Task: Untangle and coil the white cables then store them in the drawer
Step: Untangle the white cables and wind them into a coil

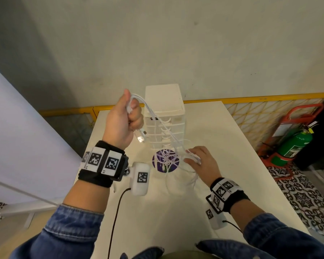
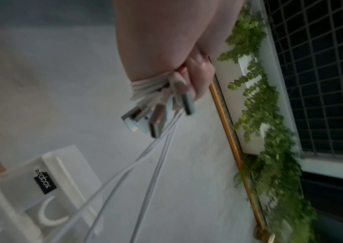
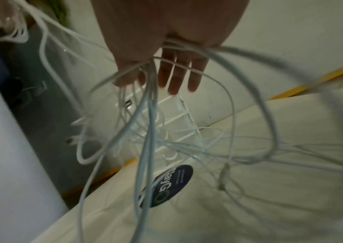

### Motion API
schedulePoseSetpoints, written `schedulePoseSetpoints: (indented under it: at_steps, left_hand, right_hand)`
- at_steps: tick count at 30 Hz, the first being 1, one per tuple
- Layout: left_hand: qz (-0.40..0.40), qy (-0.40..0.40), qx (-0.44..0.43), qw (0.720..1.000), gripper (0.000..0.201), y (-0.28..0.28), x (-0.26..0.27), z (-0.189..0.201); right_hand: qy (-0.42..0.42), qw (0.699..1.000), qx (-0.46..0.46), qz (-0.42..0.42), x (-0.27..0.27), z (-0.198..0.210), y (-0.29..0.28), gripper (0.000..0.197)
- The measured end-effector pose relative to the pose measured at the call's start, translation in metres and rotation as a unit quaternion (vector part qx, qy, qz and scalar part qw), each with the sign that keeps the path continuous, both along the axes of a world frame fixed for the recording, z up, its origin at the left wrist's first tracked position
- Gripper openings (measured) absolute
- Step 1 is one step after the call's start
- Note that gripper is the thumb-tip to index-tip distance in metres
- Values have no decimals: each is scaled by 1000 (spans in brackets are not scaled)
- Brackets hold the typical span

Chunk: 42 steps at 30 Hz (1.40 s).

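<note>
Though light, limp and snag-prone, white cables (image 1: 158, 120) best taken near stiff plug ends (image 2: 145, 118), as by clenched left hand (image 1: 123, 118) at centre frame, strands trailing lower right through relaxed right hand (image 1: 200, 161) above counter (image 1: 232, 146).

White cables (image 1: 158, 120) with silver plug ends (image 2: 156, 121). Drawer unit (image 1: 164, 101) cream-white, bearing a small black label (image 2: 44, 183). Worktop (image 1: 232, 146) off-white; on it a round purple sticker (image 1: 166, 161) with white lettering. Sleeves (image 1: 67, 230) blue denim. Wristbands (image 1: 101, 161) black, with black-and-white square markers. Extinguisher (image 1: 294, 144) green. Floor tiles (image 1: 305, 199) black-and-white patterned.
</note>
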<state>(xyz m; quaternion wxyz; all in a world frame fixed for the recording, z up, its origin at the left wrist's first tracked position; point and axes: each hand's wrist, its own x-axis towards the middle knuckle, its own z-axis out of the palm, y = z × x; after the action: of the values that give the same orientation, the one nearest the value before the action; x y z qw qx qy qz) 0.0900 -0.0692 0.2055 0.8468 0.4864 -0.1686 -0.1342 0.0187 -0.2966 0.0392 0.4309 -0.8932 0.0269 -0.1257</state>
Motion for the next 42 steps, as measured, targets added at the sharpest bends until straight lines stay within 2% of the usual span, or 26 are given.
schedulePoseSetpoints:
  at_steps: [2,6,7,10,11,14,18,20,21,23,24,27,29,32,34,35,38,40,42]
  left_hand:
    - [34,12,-3,999,51,6,6,1]
    - [89,22,4,996,49,13,8,-4]
    - [99,26,7,995,48,14,8,-6]
    - [115,42,17,992,46,13,7,-13]
    - [113,46,24,992,46,11,7,-14]
    - [71,21,113,991,46,-1,2,-14]
    - [-21,-24,214,976,46,-23,-16,-10]
    - [-56,-34,223,973,45,-35,-24,-6]
    - [-69,-36,220,972,44,-39,-27,-3]
    - [-78,-32,210,974,45,-38,-26,3]
    - [-73,-27,204,976,45,-33,-23,5]
    - [-42,10,173,984,45,-7,-8,6]
    - [-13,40,176,984,46,9,-1,-2]
    - [-23,54,226,972,49,20,0,-28]
    - [-69,46,296,952,50,18,-7,-43]
    - [-105,46,323,939,48,15,-12,-48]
    - [-228,58,305,923,46,3,-29,-46]
    - [-288,62,251,922,47,-6,-37,-34]
    - [-310,59,172,933,45,-16,-41,-17]
  right_hand:
    - [29,999,13,2,-4,1,-7,29]
    - [40,997,-62,8,-10,-3,-22,33]
    - [37,996,-79,9,-12,-5,-26,39]
    - [53,986,-157,36,-12,-16,-32,79]
    - [64,985,-152,40,-10,-15,-32,83]
    - [47,995,-74,46,-4,4,-19,89]
    - [12,991,96,98,4,57,21,99]
    - [7,979,150,137,12,76,41,92]
    - [3,973,165,160,16,80,49,74]
    - [23,964,194,182,19,81,56,22]
    - [43,959,216,179,18,77,55,11]
    - [83,958,239,136,8,59,33,5]
    - [92,964,230,96,4,55,14,9]
    - [32,952,303,12,11,61,-5,17]
    - [-33,933,355,-48,21,71,-14,20]
    - [-54,933,349,-74,26,75,-18,20]
    - [-52,959,257,-106,37,72,-23,18]
    - [-23,982,177,-64,38,59,-17,21]
    - [5,996,87,1,34,42,-3,24]
